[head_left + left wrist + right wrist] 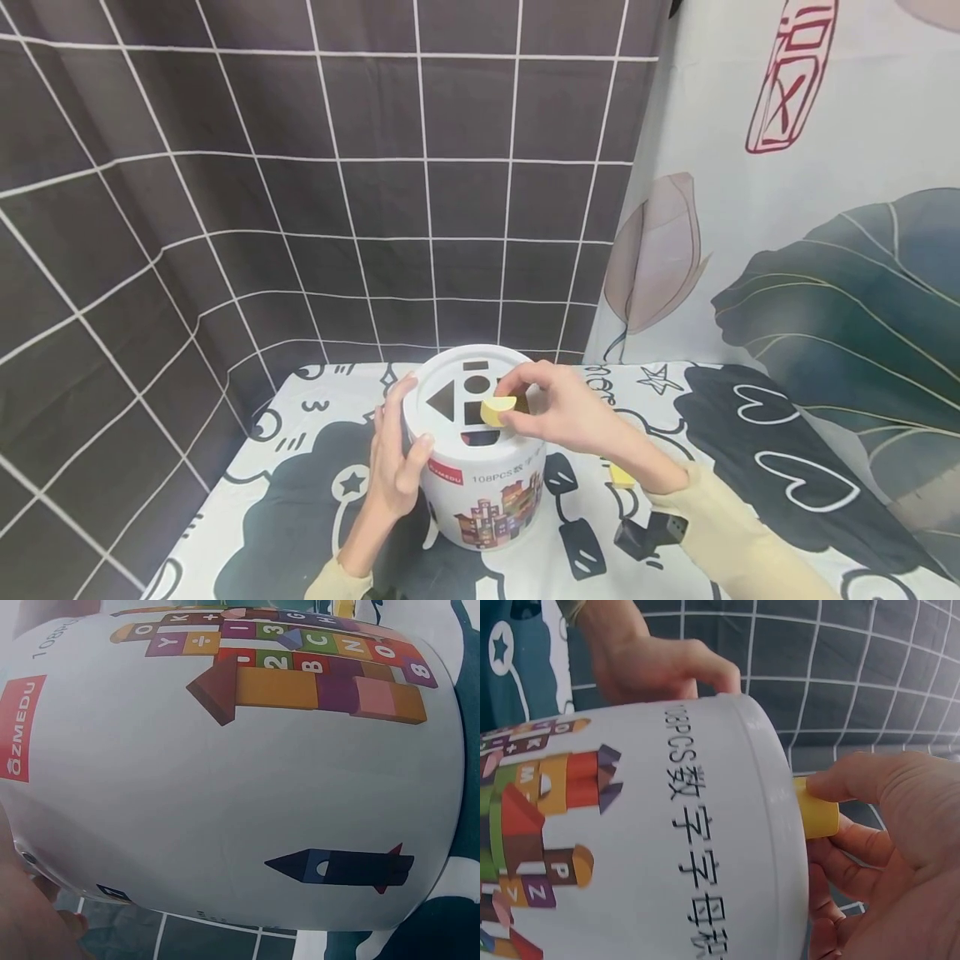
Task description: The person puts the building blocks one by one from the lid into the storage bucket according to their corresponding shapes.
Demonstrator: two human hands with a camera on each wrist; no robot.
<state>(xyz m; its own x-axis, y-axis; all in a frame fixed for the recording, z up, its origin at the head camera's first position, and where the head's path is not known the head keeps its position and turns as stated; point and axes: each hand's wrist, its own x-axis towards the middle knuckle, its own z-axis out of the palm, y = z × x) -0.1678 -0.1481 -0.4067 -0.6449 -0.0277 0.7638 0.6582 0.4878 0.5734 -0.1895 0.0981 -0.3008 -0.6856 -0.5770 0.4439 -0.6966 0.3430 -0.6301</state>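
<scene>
A white bucket (487, 475) printed with colourful blocks stands upright, its white lid (431, 429) cut with several shaped holes, among them a triangle and a circle. My left hand (393, 454) holds the bucket's left side near the lid, thumb toward the front and fingers along the rim. Between the thumb and fingers of my right hand (558, 408) is a yellow half-round block (497, 410), flat face up, over the right part of the lid. Seen from the right wrist, the block (819, 814) is right at the lid's top face, and the thumb presses one side of it.
Another yellow block (621, 475) lies on the patterned cloth (315, 400), partly behind my right forearm. A dark grid-patterned curtain (375, 200) hangs behind and to the left. A white curtain with leaf prints (817, 275) hangs at the right.
</scene>
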